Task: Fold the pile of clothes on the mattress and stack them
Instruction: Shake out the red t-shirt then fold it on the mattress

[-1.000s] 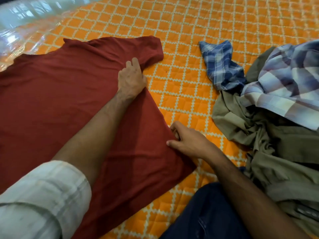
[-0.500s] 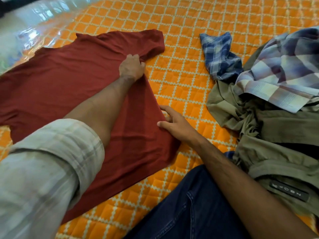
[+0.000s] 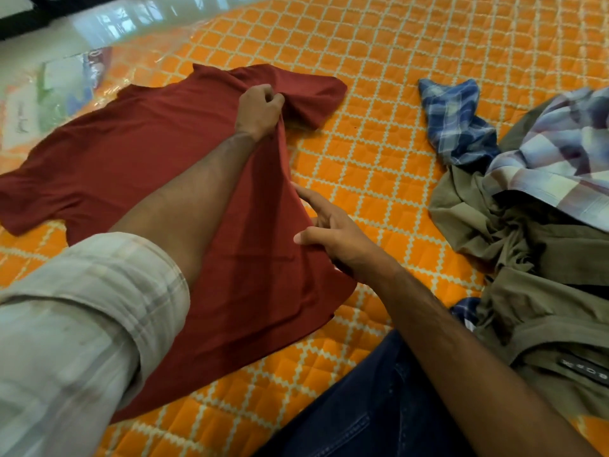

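Note:
A dark red T-shirt lies spread on the orange quilted mattress. My left hand grips a bunch of its cloth near the right sleeve and lifts that side edge off the mattress. My right hand pinches the same side edge lower down, thumb on top and fingers under the cloth. A pile of unfolded clothes sits at the right: a blue checked shirt, a pale plaid shirt and olive-green garments.
Shiny clear plastic wrap covers the mattress corner at the far left, with glossy floor beyond. My knee in dark blue jeans rests at the bottom centre, close to the T-shirt's hem.
My left hand went from lying flat on the shirt to gripping the cloth by the sleeve. Both hands have raised the shirt's right edge off the mattress.

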